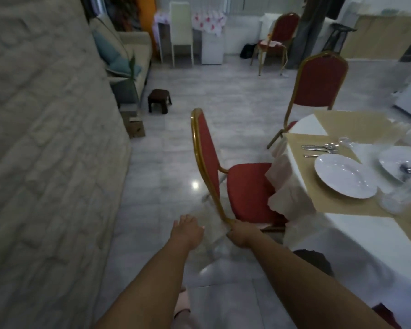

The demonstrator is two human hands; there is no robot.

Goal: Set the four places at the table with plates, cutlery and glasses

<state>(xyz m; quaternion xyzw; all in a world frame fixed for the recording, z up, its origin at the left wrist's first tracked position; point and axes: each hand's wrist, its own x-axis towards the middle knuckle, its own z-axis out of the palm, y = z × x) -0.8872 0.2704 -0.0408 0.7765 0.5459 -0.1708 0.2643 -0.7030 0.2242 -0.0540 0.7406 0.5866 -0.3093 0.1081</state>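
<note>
The table (356, 238), under a white cloth, fills the right side. A white plate (344, 175) lies on a tan placemat (299, 160), with cutlery (319, 148) beyond it and a glass (401, 197) to its right. A second plate (398, 162) holds a spoon. A red chair (244, 186) with a gold frame stands at this place. My right hand (241, 235) grips the chair's gold frame near the seat. My left hand (187, 230) hovers beside it over the floor with fingers relaxed, holding nothing.
A second red chair (318, 84) stands at the table's far side and a third (279, 36) near the back wall. A textured wall (45, 150) runs along the left. A small brown stool (159, 100) and a sofa (126, 55) sit beyond, across tiled floor.
</note>
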